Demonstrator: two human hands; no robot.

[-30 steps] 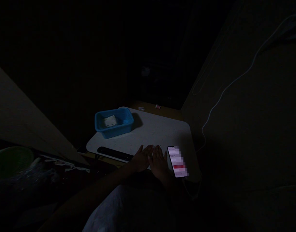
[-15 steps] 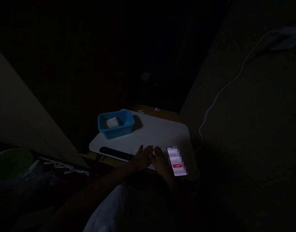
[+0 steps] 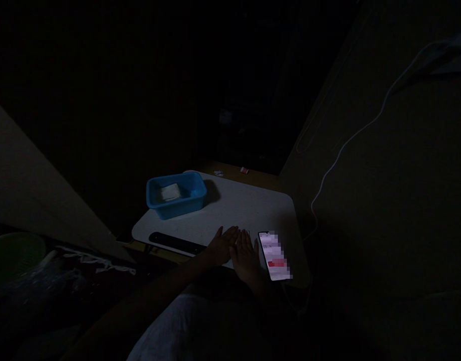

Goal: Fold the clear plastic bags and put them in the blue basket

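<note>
Fingers stretched out, my left hand (image 3: pixel 222 246) lies palm down at the near edge of a small white table (image 3: pixel 249 200). Close beside it, my right hand (image 3: pixel 246 256) is also flat with its fingers extended and its thumb near the left hand. Something small and pale shows faintly at the right fingertips; the dark hides what it is. A phone (image 3: pixel 273 255) with a lit screen lies just right of my right hand. To the left, a blue plastic basin (image 3: pixel 178 205) holds a folded white cloth-like piece (image 3: pixel 169 192).
A black strip (image 3: pixel 176 242) runs along the table's near left edge. Behind the table lie a small red-and-white packet (image 3: pixel 244 170) and a crumpled white bit (image 3: pixel 218 173). A white cable (image 3: pixel 337 155) hangs down the right wall. A green basin (image 3: pixel 16 255) stands low at left.
My hands have drawn slightly apart, the right one a little nearer to me. Both remain flat on the table. The view has shifted slightly.
</note>
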